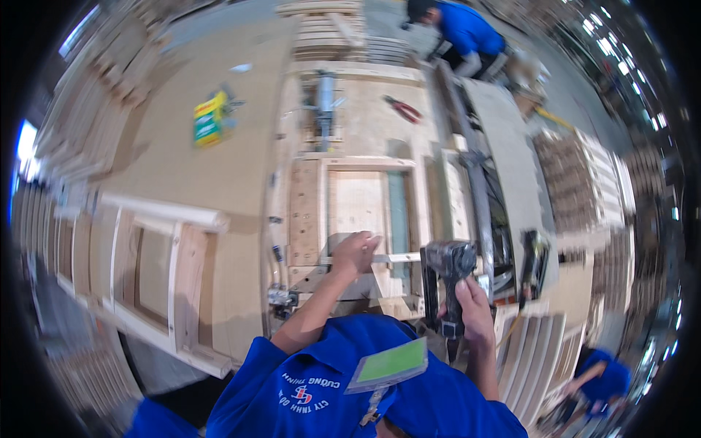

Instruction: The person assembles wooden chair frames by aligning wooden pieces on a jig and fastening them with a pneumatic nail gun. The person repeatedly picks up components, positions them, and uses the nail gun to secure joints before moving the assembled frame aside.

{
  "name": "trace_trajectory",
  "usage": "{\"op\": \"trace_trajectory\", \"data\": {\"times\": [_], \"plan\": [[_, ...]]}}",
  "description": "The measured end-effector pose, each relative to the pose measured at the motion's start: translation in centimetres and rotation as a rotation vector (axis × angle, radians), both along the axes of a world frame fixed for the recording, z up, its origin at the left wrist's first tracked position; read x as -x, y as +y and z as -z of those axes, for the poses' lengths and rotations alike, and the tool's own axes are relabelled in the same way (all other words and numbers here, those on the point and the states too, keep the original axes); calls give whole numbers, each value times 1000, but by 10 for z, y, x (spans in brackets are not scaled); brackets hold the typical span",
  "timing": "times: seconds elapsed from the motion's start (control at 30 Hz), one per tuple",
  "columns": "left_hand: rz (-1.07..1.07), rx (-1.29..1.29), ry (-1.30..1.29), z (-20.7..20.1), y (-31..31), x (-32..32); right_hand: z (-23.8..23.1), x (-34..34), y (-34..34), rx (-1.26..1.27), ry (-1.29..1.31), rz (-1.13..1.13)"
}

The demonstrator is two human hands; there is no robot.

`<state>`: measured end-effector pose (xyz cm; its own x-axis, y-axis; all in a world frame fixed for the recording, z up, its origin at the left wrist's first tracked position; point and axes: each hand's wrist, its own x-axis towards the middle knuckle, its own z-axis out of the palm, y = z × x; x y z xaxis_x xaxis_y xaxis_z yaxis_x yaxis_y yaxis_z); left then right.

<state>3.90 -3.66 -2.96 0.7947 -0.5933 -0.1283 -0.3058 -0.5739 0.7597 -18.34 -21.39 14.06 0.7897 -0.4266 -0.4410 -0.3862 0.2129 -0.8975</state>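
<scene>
My right hand (476,306) is wrapped round the handle of a black and grey nail gun (454,257), held upright at the near right corner of a pale wooden frame (371,162). My left hand (355,252) is closed on a narrow wooden rail (398,258) at the frame's near side. Some of its fingertips are hidden. The frame lies flat on a wooden jig (304,219) in front of me. A bluish-green strip shows inside it.
Red-handled pliers (404,109) and a metal clamp cylinder (325,102) lie farther back. At left are a yellow-green packet (209,120) and another wooden frame (174,285). A second nail gun (534,263) rests at right. Two other people (467,33) work nearby among stacked boards.
</scene>
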Motion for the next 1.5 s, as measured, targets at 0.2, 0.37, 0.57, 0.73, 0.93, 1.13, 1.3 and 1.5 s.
{"op": "trace_trajectory", "data": {"times": [0.2,0.37,0.57,0.73,0.93,1.13,1.3,1.5], "plan": [[114,-159,-47,7,12,16,22,183,44,-61,326,185],[175,-235,-70,0,-4,23,91,294,105,-31,622,364],[172,-270,-141,-6,-9,32,187,369,104,427,1182,499],[182,-286,-216,-7,-8,37,245,391,38,714,1213,642],[267,-253,-217,-28,-17,49,323,444,-26,823,1257,440],[171,-227,-471,-67,44,48,342,398,-22,807,1221,279],[-143,-270,-654,-118,131,50,270,355,19,904,1134,556],[-672,207,29,-85,181,84,235,310,59,569,531,213]]}}
